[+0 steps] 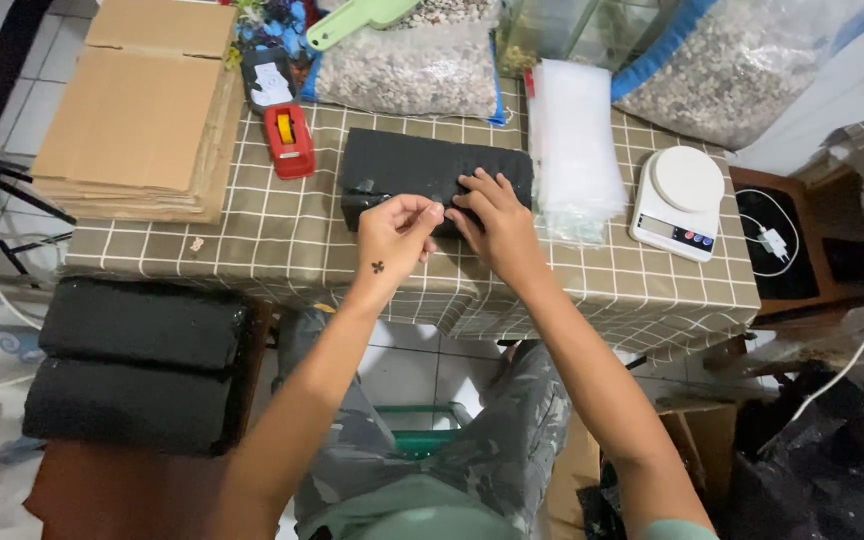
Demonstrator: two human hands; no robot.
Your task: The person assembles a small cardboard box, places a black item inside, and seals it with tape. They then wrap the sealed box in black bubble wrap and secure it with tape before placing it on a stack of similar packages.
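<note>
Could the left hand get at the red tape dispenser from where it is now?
Probably yes. The left hand is pinched at the near edge of the black wrapped parcel, and the red tape dispenser lies just left of that parcel on the checked tablecloth, with nothing between them.

Left hand (pixel 393 232) pinching, right hand (pixel 497 222) flat.

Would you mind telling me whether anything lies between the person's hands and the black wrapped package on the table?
Nothing visible does. The right hand already rests flat on the black package, and the left hand pinches at its near edge; the red tape dispenser sits off to the side.
</note>
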